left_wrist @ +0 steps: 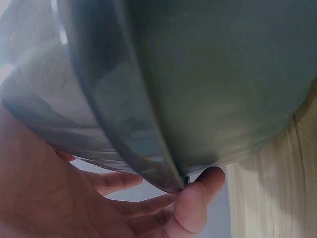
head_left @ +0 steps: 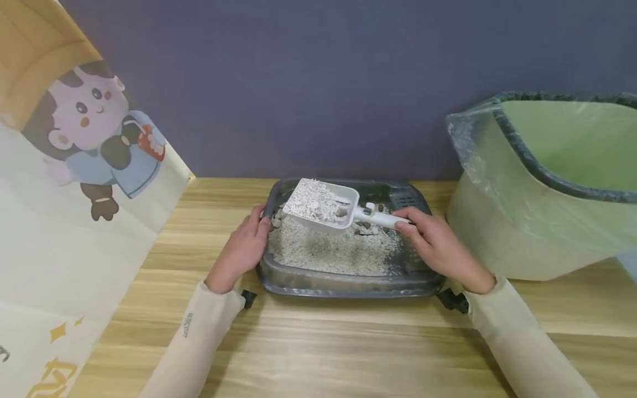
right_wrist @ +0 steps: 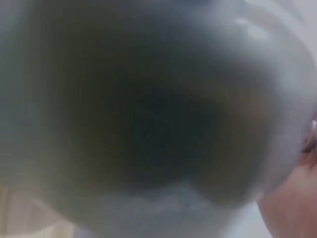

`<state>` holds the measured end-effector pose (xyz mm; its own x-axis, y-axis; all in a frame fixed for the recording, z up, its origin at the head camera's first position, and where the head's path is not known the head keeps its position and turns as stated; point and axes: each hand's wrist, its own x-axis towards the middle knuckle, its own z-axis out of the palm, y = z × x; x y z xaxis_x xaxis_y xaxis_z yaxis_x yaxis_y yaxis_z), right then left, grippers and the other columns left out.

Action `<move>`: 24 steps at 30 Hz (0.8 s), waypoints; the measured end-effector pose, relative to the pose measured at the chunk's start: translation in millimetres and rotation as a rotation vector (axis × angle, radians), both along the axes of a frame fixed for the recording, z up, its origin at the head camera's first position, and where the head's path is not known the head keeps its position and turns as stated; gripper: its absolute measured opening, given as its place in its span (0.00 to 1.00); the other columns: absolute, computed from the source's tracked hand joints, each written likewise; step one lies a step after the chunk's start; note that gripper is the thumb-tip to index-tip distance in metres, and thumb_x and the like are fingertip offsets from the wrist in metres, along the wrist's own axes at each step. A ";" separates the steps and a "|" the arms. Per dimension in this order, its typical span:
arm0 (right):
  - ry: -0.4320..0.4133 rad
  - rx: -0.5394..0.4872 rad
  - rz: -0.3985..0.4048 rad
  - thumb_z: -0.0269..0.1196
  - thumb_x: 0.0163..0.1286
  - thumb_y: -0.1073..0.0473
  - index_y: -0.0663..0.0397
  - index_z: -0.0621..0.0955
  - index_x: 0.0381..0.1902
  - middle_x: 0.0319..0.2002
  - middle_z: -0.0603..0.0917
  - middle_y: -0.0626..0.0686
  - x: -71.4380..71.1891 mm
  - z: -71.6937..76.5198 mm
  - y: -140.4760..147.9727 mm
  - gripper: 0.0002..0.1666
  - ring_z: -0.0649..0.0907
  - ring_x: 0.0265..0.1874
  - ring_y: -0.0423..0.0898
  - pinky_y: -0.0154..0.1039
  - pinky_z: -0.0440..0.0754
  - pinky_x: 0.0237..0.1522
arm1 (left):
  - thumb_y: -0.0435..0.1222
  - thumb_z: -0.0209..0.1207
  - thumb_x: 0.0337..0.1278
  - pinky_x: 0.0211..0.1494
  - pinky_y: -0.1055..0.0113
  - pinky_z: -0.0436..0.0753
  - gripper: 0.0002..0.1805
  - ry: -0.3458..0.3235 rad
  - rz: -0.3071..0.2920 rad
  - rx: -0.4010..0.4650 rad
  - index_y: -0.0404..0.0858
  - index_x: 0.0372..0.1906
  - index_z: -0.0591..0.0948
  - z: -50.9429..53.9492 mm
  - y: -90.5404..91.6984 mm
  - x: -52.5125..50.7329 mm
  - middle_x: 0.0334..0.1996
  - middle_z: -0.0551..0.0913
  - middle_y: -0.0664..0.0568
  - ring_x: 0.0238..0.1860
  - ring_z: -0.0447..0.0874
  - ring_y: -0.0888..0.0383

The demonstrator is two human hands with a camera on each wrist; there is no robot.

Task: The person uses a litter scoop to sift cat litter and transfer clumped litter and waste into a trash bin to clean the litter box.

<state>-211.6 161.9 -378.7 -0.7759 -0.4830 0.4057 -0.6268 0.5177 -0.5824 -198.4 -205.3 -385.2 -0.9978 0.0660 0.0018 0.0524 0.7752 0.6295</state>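
A dark grey litter box (head_left: pixel 343 284) with pale granular litter (head_left: pixel 323 251) in it sits on the wooden surface. Its left rim is gripped by my left hand (head_left: pixel 241 246); in the left wrist view the thumb and fingers (left_wrist: pixel 190 208) pinch the rim's edge. My right hand (head_left: pixel 438 243) holds a white litter scoop (head_left: pixel 380 217) by its handle. The scoop is above the litter, its head pointing left and loaded with litter and a few darker lumps. Darker clumps lie in the box beneath the handle. The right wrist view is mostly the blurred box wall.
At the right stands a large pale bin (head_left: pixel 490 221) with a clear plastic liner over its dark rim. A dark purple-grey wall (head_left: pixel 318 88) rises directly behind the box. On the left is a white panel with a cartoon figure (head_left: pixel 94 127).
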 end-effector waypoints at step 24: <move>0.072 -0.113 -0.030 0.53 0.72 0.67 0.51 0.74 0.53 0.20 0.68 0.41 -3.7 -7.6 6.7 0.15 0.66 0.14 0.38 0.34 0.66 0.17 | 0.50 0.27 0.73 0.60 0.41 0.64 0.30 0.010 -0.017 -0.020 0.42 0.73 0.54 -1.5 -2.5 -1.0 0.58 0.70 0.38 0.61 0.66 0.38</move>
<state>-215.3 168.6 -386.2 -0.7562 -0.4083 0.5113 -0.6543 0.4705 -0.5920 -199.4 -207.8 -386.7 -0.9965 0.0833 0.0101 0.0719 0.7866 0.6132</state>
